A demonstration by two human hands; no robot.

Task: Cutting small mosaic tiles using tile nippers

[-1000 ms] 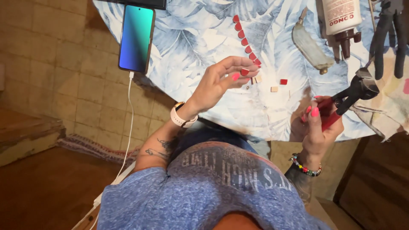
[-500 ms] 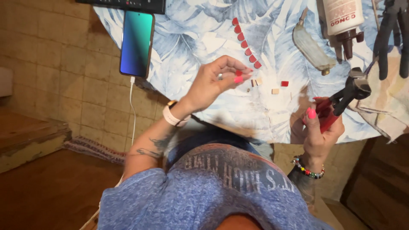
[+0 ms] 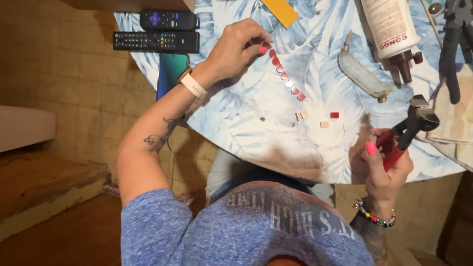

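My left hand (image 3: 239, 49), with a pale watch on its wrist, reaches over the leaf-patterned tablecloth (image 3: 246, 118). Its fingertips pinch a small red tile at the far end of a diagonal row of red tiles (image 3: 286, 79). At the table's near edge my right hand (image 3: 382, 165) grips red-handled nippers (image 3: 411, 123), their dark jaws pointing up and right. A few loose tan and red chips (image 3: 322, 120) lie between the hands.
Two black remote controls (image 3: 157, 32) and a phone (image 3: 171, 71) lie at the table's left edge. An orange card (image 3: 280, 11), a white bottle (image 3: 391, 34), a clear glass flask (image 3: 362, 74), dark pliers (image 3: 453, 44) and a cloth (image 3: 453, 123) are at the far right.
My left hand has stretched away from me to the far end of the red row. The view has shifted, so the remotes now show. My right hand keeps the nippers.
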